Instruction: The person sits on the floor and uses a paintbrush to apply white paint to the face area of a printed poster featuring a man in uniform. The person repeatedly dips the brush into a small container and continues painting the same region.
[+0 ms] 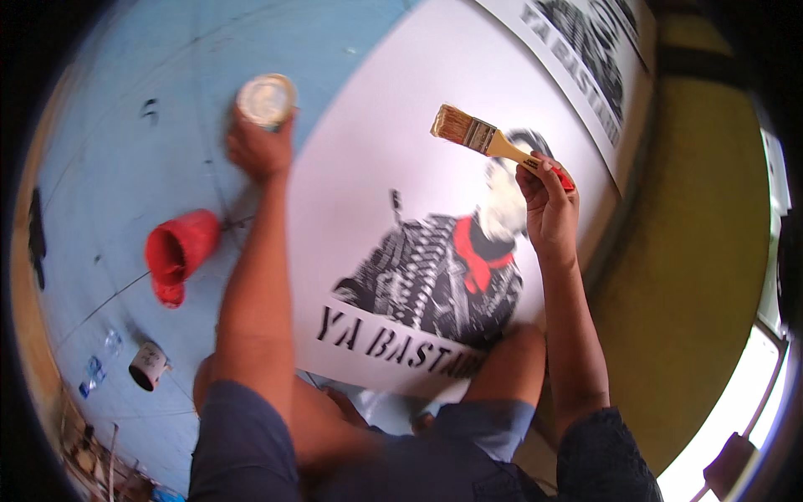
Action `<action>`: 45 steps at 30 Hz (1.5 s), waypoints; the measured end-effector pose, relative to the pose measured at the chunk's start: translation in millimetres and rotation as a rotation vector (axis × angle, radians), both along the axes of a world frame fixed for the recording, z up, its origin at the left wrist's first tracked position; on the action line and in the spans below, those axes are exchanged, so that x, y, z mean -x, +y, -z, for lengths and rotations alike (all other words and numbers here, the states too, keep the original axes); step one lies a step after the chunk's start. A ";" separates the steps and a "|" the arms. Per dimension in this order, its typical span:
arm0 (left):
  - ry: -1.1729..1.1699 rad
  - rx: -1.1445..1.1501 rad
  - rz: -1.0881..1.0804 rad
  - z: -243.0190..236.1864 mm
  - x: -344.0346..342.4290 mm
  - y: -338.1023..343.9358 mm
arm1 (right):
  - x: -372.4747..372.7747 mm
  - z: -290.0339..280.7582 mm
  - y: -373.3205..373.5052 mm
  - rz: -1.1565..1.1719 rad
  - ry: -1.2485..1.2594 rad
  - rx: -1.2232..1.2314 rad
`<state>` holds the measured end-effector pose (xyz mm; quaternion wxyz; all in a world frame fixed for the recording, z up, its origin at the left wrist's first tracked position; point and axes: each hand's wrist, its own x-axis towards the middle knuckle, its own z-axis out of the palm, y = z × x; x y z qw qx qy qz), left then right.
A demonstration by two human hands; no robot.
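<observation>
In my right hand (549, 205) is a flat paintbrush (495, 144) with a wooden handle, a red handle end and a metal band. Its brown bristles point left and show a pale coating at the tip. The brush is raised above a large white poster (368, 159) printed with a figure in a patterned black jacket and red neckerchief. My left hand (261, 144) is wrapped round a small round tub (267, 99) with whitish, blurred contents, over the blue floor left of the poster. Brush and hand hide part of the figure's head.
On the blue floor (109, 251) to the left lie a red cup (186, 249), a mug (149, 366) and a clear plastic bottle (94, 375). Another printed poster (577, 67) overlaps the far edge. My bent legs (510, 368) are at the near edge.
</observation>
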<state>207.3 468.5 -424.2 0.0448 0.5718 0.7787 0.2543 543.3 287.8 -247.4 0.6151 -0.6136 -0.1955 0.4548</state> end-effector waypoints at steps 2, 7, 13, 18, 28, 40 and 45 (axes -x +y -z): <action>0.046 -0.013 0.010 -0.3 2.4 1.8 | -27.5 -5.7 -51.7 0.052 -0.123 0.043; 0.065 -0.048 0.054 6.2 4.1 8.6 | -46.5 4.9 -139.8 0.189 -0.308 0.213; 0.070 -0.015 0.068 5.1 8.2 8.9 | -34.0 30.1 -161.8 0.138 -0.478 0.264; 0.045 -0.015 0.037 10.3 9.7 10.7 | -26.4 46.0 -153.0 0.171 -0.446 0.198; 0.074 -0.036 0.065 16.6 13.9 14.6 | -24.9 51.9 -164.3 0.118 -0.478 0.362; 0.072 -0.040 0.072 13.7 13.6 13.9 | -37.9 16.5 -120.4 -0.414 -1.205 0.136; 0.075 -0.032 0.056 16.3 13.3 13.0 | -46.7 14.0 -125.9 -0.641 -1.364 0.143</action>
